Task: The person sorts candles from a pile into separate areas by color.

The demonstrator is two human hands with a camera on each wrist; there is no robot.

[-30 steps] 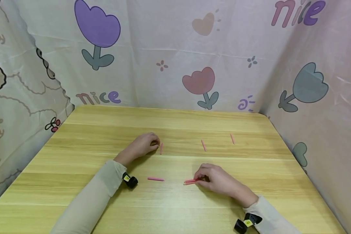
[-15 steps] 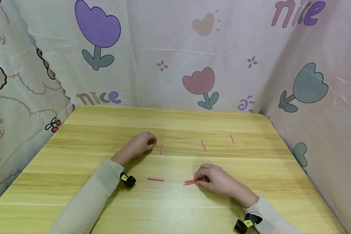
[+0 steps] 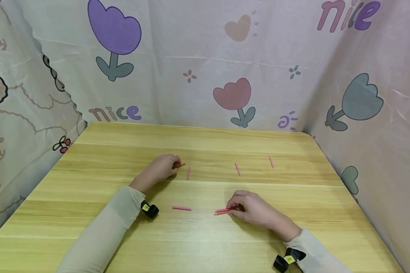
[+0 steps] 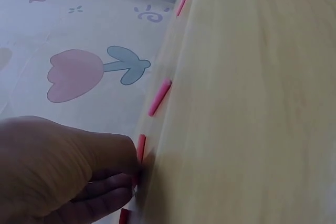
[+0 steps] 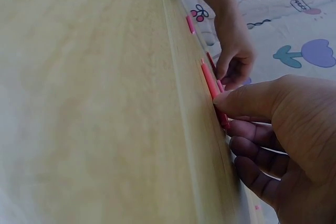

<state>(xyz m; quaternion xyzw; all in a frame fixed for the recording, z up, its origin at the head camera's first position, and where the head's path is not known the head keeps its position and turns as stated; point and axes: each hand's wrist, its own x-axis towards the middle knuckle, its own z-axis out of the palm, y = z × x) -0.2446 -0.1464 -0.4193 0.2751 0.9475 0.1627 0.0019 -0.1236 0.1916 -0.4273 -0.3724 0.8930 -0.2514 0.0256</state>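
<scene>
Printed cloth (image 3: pixel 177 94) behind a wooden worktop (image 3: pixel 177 246); the work seems partway.
The edges are apart from the left hand (image 3: pixel 160 168) and right hand (image 3: pixel 253 209); moving room seems enough. The left, farther, pinches a red stick (image 4: pixel 140 148); the right, nearer, at least two reddish sticks (image 5: pixel 210 82). Four pink sticks (image 3: pixel 182 208) lie in no grip yet: one near, three far.

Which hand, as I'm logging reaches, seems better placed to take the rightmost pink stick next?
Probably the right hand: it is nearer the rightmost pink stick, though it pinches reddish sticks. The left hand is farther off and holds a red stick.
</scene>
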